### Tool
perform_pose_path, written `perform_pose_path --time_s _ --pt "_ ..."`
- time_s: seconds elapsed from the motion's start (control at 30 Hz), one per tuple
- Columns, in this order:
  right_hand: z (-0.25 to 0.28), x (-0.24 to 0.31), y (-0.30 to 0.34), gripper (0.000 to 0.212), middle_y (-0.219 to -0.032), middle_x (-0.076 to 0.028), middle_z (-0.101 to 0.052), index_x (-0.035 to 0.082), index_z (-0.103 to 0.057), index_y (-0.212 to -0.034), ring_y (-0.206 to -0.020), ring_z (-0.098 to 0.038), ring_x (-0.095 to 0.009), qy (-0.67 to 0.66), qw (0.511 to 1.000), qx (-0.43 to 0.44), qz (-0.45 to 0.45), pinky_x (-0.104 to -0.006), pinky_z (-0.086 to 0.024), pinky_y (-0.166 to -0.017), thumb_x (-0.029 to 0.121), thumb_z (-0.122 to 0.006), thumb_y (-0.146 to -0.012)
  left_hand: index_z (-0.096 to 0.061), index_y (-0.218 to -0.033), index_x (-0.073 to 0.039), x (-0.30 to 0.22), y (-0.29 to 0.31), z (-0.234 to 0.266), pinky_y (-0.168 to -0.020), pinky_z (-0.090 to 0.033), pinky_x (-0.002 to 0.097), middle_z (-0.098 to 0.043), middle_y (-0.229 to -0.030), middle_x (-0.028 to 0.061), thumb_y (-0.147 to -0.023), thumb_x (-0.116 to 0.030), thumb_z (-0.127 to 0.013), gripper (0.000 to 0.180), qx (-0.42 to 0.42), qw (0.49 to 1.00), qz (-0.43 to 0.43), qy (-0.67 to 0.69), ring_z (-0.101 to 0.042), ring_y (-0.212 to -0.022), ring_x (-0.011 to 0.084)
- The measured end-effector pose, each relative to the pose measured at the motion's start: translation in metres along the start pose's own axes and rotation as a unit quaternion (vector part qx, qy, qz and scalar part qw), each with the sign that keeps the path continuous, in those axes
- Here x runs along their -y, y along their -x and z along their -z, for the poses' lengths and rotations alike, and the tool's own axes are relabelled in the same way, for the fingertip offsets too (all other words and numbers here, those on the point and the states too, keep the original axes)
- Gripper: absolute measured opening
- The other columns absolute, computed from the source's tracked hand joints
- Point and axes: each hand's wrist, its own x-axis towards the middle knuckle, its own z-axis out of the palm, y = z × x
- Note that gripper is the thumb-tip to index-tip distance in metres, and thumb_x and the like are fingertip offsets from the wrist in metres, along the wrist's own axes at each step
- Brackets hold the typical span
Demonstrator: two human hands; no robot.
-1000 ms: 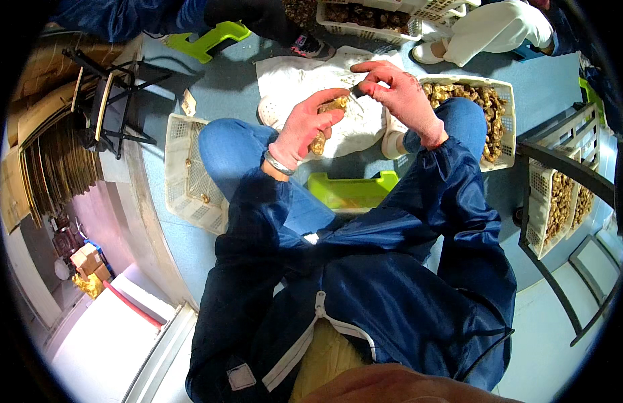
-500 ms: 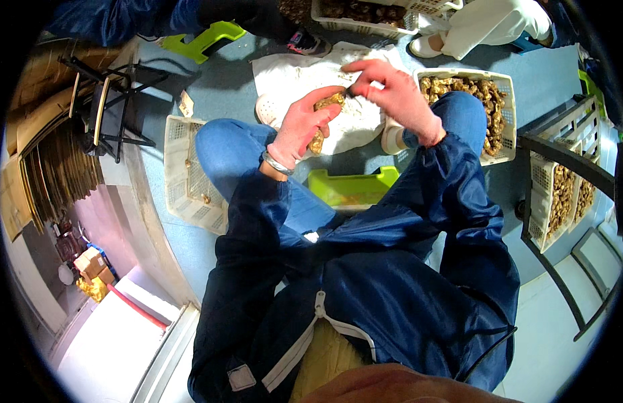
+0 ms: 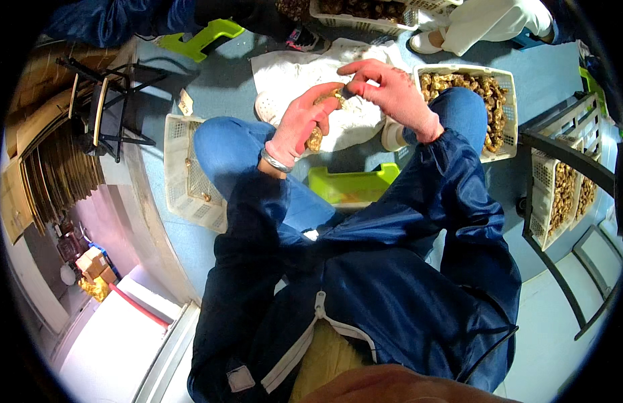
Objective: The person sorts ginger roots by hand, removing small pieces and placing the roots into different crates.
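Note:
My left hand (image 3: 299, 124), in a pinkish glove with a silver band at the wrist, is closed around a golden-brown knobbly lump (image 3: 314, 139). Parts of the lump show above and below the fingers; its kind is not clear. Close to its upper end, my right hand (image 3: 390, 91), gloved alike, pinches with thumb and forefinger. A small dark thing seems to be at those fingertips, too small to name. Both hands are above a white cloth (image 3: 352, 138) spread on the floor between my knees.
A white crate (image 3: 508, 149) of brown lumps stands beside my right knee. Another crate (image 3: 179, 213), with a few bits inside, is at my left. A green stool (image 3: 352, 185) lies between my legs. Black metal frames stand at both sides. Other people's legs and crates are ahead.
Both hands have shifted very slightly left and away from me. The left hand still grips the lump, and the right hand stays close to its upper end.

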Motion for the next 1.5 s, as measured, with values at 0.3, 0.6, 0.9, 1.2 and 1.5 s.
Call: perform_pose_path --time_s 0.3,0.6,0.9,1.2,1.5 --pt "0.006 -0.007 -0.004 0.018 -0.116 -0.008 -0.066 0.003 -0.068 -0.09 -0.099 -0.062 -0.021 0.023 0.996 -0.088 -0.007 -0.0312 -0.049 -0.083 0.02 -0.065 -0.086 -0.051 -0.135 -0.006 0.006 -0.003 0.005 -0.068 -0.041 0.0127 -0.056 -0.102 0.0006 -0.094 -0.005 -0.049 0.042 0.043 0.994 -0.067 -0.078 -0.048 -0.079 0.0005" --pt "-0.003 0.0 -0.001 0.016 -0.118 -0.006 -0.065 0.002 -0.07 -0.093 -0.097 -0.062 -0.018 0.024 0.996 -0.075 0.047 -0.0285 -0.05 -0.083 0.016 -0.062 -0.089 -0.055 -0.127 -0.01 0.017 -0.009 0.002 -0.05 -0.035 0.013 -0.055 -0.087 0.0015 -0.1 -0.022 -0.041 0.033 0.003 0.995 0.022 0.094 -0.045 -0.058 0.0014" --pt "-0.012 -0.004 -0.006 0.015 -0.12 -0.009 -0.064 0.003 -0.069 -0.09 -0.103 -0.061 -0.023 0.053 0.996 -0.066 0.022 -0.0311 -0.049 -0.086 0.017 -0.063 -0.088 -0.057 -0.128 -0.01 0.011 -0.01 -0.006 -0.044 -0.038 0.0187 -0.058 -0.081 0.0068 -0.101 -0.032 -0.041 0.039 -0.047 0.998 -0.007 0.045 -0.048 -0.048 0.0065" --pt "-0.014 -0.012 -0.007 0.016 -0.121 -0.009 -0.064 0.003 -0.069 -0.09 -0.104 -0.061 -0.025 0.139 0.985 -0.085 0.048 -0.0335 -0.049 -0.088 0.017 -0.063 -0.088 -0.057 -0.128 -0.009 0.011 -0.011 -0.009 -0.044 -0.041 0.021 -0.059 -0.076 0.0088 -0.101 -0.036 -0.043 0.04 -0.051 0.994 0.021 0.093 -0.051 -0.046 0.0099" --pt "-0.012 -0.014 -0.01 0.016 -0.117 -0.008 -0.065 0.003 -0.07 -0.091 -0.099 -0.062 -0.021 0.092 0.988 -0.126 -0.01 -0.0309 -0.049 -0.084 0.018 -0.063 -0.088 -0.059 -0.126 -0.009 0.007 -0.009 -0.009 -0.043 -0.04 0.0195 -0.058 -0.073 0.0084 -0.1 -0.038 -0.044 0.041 -0.07 0.995 0.015 0.067 -0.049 -0.045 0.0099"
